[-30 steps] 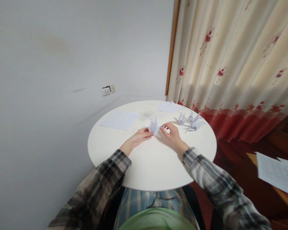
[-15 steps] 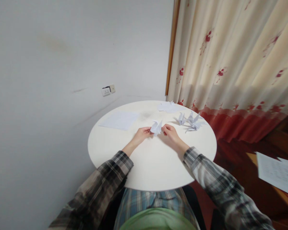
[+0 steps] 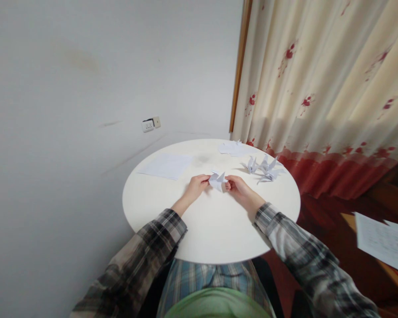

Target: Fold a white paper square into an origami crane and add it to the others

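A white folded paper crane [image 3: 216, 181] is held just above the middle of the round white table [image 3: 219, 229]. My left hand [image 3: 197, 185] pinches its left side between thumb and fingers. On the opposite side, the fingers of my right hand [image 3: 238, 186] are closed on the crane's right tip. Its wings stand apart and point upward. Several finished-looking paper cranes [image 3: 267, 168] sit grouped on the table, beyond my right hand and to its right.
White paper sheets [image 3: 166, 165] lie at the table's left rear, and more paper [image 3: 234, 149] is at the far edge. A wall with a socket [image 3: 148, 126] borders the left; a curtain [image 3: 305, 110] hangs at the right. Written sheets [image 3: 381, 238] rest on a lower wooden surface.
The crane has tilted and spread wider between my hands, its wings now lower. My right hand has moved slightly down and closed on its right tip. My left hand stays on the left side.
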